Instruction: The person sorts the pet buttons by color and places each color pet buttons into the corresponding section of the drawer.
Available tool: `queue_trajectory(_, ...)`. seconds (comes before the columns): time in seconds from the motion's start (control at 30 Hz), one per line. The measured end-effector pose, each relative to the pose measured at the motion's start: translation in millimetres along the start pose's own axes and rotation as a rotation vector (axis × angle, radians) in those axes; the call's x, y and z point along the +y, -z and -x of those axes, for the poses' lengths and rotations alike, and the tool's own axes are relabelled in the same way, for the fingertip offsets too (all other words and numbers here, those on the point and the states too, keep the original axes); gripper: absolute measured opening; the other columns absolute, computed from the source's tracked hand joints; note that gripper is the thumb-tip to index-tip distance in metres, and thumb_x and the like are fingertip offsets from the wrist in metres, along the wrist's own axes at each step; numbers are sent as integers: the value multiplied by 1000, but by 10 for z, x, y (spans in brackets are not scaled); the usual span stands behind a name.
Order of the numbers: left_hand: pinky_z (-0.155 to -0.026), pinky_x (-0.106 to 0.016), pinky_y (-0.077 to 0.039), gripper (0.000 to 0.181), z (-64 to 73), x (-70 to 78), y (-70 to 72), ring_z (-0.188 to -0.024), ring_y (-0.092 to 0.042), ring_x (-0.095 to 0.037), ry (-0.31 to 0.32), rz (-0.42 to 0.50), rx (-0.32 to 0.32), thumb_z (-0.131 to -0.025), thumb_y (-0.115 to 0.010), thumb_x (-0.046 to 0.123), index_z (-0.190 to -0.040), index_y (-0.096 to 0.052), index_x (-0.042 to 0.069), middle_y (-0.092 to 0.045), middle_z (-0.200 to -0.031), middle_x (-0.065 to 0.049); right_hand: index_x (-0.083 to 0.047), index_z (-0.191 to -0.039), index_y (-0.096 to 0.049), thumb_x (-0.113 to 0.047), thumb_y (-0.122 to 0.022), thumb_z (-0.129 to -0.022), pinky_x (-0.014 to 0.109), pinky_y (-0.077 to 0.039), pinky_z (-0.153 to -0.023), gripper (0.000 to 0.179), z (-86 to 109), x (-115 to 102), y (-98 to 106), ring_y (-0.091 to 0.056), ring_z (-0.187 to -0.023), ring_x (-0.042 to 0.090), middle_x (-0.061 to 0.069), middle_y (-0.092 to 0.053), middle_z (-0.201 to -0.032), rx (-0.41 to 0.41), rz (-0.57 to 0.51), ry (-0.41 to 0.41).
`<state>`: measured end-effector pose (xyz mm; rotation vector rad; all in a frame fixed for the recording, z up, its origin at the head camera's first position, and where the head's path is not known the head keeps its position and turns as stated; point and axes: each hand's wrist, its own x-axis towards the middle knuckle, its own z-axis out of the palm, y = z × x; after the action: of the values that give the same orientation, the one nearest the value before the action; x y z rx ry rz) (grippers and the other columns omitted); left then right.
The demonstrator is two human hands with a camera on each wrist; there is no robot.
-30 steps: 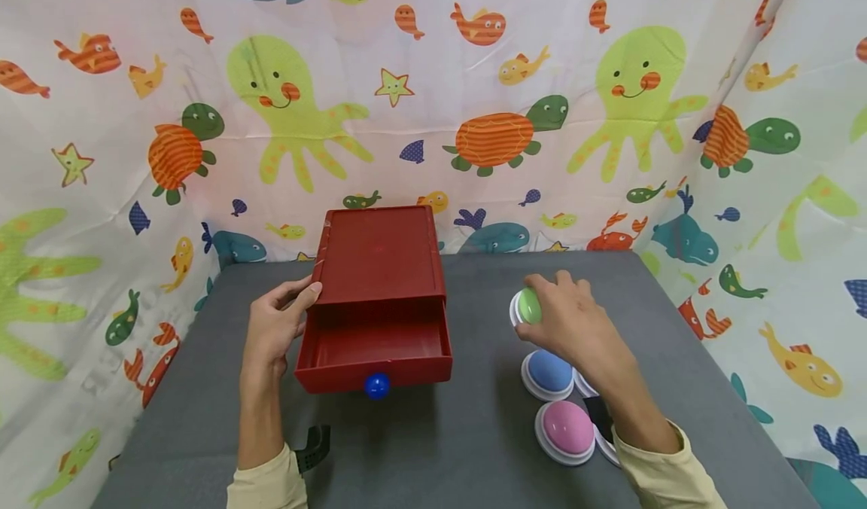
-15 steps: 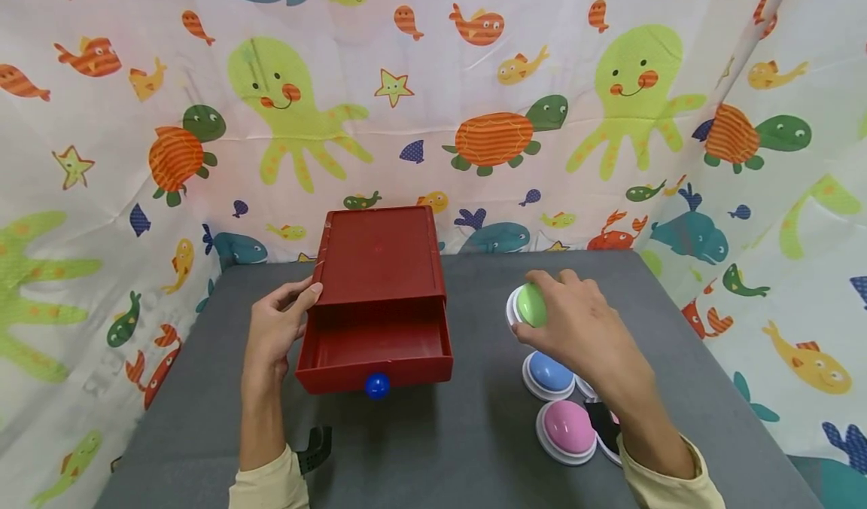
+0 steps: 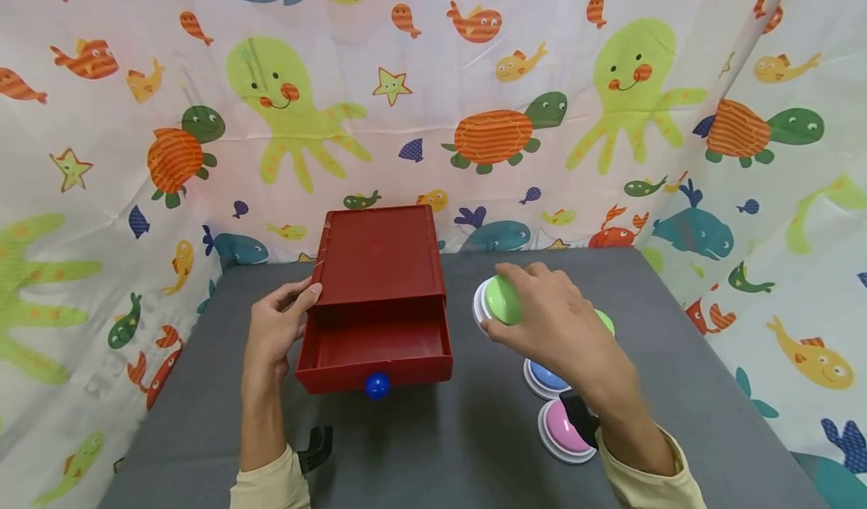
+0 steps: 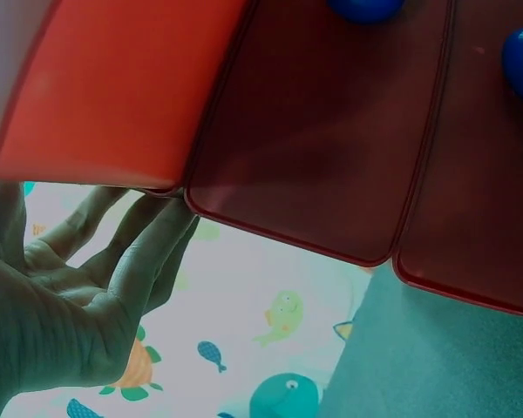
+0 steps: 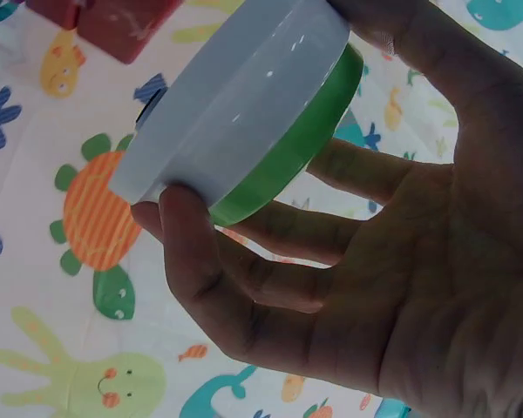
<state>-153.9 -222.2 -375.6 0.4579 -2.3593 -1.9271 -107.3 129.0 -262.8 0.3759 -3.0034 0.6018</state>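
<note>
A red drawer cabinet [image 3: 379,257] stands at the middle left of the table, its top drawer [image 3: 379,347] pulled out with nothing inside. My left hand [image 3: 281,324] rests its fingertips and thumb against the cabinet's left side, near the front corner. In the left wrist view, the lower drawer fronts [image 4: 301,131] are closed. My right hand [image 3: 552,321] grips a white-based push button with a green dome [image 3: 502,301] by its rim, tilted, above the table to the right of the cabinet. Thumb and fingers span the button's edge [image 5: 244,104] in the right wrist view.
Below my right forearm lie a blue-domed button [image 3: 545,377] and a pink-domed button [image 3: 567,428]. Another green dome [image 3: 605,321] shows partly behind the right hand. A blue knob [image 3: 377,385] juts from the drawer front. A sea-animal printed curtain [image 3: 420,117] encloses the grey table [image 3: 433,464].
My right hand has moved left with the green button, closer to the cabinet. Another green dome has come into sight behind that hand. The left hand has stayed in place.
</note>
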Motion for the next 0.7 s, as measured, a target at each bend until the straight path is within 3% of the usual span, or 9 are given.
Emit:
queue_trajectory(0.33,-108,-48,-54,61,-3,5,-14,-130,-57,-27,3,-2,3,-100,-65,52,-151,-58,20,-56,-152,-11,-9,-144,-61,-34,-85,-82,41,-64,-79,70,-83,-267,-58,-62,-107,30,16,-67,-123,-13,-13,82)
queue_trajectory(0.7,-110,-52,-53,59,2,-5,-23,-130,-58,-30,-5,-1,26,-100,-65,50,-150,-58,18,-57,-153,-13,-14,-145,-62,-33,-86,-80,39,-64,-83,71,-162,-558,-159,-59,-112,28,12,-66,-126,-82,-41,143)
